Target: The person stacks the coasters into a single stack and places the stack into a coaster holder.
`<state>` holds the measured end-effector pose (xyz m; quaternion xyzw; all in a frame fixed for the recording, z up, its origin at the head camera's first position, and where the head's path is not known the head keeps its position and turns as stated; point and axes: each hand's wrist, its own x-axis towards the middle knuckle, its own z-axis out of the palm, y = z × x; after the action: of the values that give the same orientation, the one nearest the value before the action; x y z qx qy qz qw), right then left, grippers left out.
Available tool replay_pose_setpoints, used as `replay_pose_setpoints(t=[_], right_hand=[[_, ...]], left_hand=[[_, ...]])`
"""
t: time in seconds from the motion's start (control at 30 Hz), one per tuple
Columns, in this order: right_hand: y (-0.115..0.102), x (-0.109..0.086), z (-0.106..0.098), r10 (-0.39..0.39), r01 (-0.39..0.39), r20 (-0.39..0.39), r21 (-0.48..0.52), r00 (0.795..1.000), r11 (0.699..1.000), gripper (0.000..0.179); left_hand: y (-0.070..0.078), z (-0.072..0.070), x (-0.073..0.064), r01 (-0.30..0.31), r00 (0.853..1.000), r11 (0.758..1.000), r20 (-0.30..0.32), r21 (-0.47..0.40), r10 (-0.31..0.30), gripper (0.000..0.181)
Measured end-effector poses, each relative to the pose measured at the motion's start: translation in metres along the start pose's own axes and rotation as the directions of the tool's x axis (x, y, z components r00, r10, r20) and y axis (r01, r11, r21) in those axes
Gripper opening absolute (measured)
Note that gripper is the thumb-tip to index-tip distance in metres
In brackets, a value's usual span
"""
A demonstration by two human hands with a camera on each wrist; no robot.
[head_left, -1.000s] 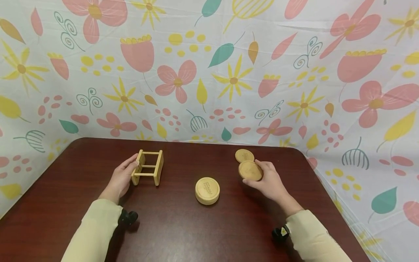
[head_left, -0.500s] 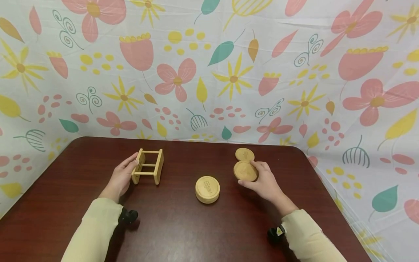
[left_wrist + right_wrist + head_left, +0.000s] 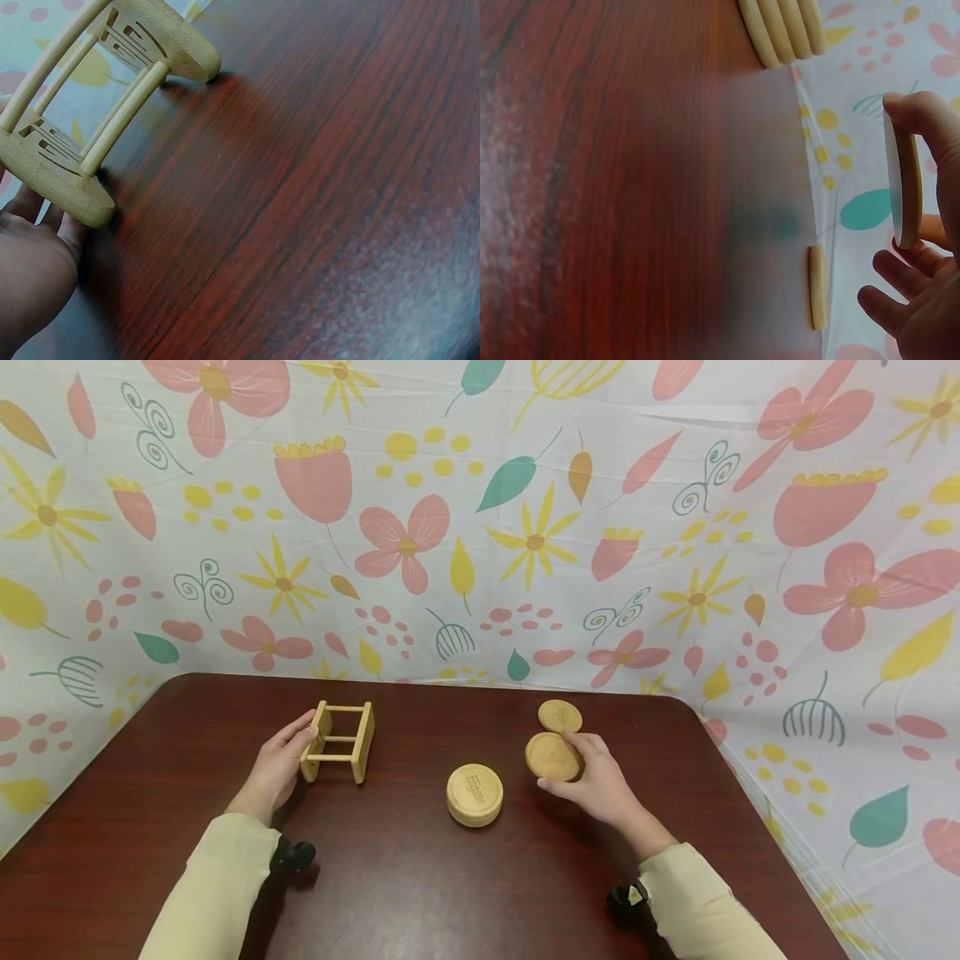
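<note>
A small bamboo coaster holder (image 3: pixel 364 743), two slotted side panels joined by rods, stands at the left of the table. My left hand (image 3: pixel 273 768) grips its left panel; in the left wrist view the fingers (image 3: pixel 71 229) lie along the panel's outer side. On the right, my right hand (image 3: pixel 603 781) pinches a round bamboo coaster (image 3: pixel 551 757) by its edge, thumb and fingers on opposite sides. The right wrist view has this coaster (image 3: pixel 910 180) edge-on, raised off the table. A stack of several coasters (image 3: pixel 475 795) sits mid-table, between the hands.
One more coaster (image 3: pixel 560 716) lies flat just behind the held one. The dark red-brown table (image 3: pixel 420 893) ends at the back against a white cloth (image 3: pixel 480 652) printed with flowers and leaves. Black wrist cameras sit on both sleeves.
My right hand has moved a little left with the coaster, toward the stack. The left hand, the holder and the stack have stayed in place.
</note>
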<state>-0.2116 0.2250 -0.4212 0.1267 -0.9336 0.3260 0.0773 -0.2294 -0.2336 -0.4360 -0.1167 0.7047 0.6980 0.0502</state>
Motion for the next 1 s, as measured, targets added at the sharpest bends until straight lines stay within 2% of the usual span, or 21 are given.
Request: replay_pose_setpoints(t=[0.63, 1.0], right_hand=[[-0.014, -0.002, 0.006, -0.085, 0.085, 0.020, 0.008, 0.996, 0.996, 0.089], [-0.020, -0.003, 0.010, -0.097, 0.097, 0.046, 0.011, 0.994, 0.995, 0.090]], left_hand=[[0.000, 0.000, 0.000, 0.003, 1.000, 1.000, 0.008, -0.005, -0.003, 0.055], [0.000, -0.001, -0.001, 0.000, 1.000, 1.000, 0.007, -0.007, 0.000, 0.057]])
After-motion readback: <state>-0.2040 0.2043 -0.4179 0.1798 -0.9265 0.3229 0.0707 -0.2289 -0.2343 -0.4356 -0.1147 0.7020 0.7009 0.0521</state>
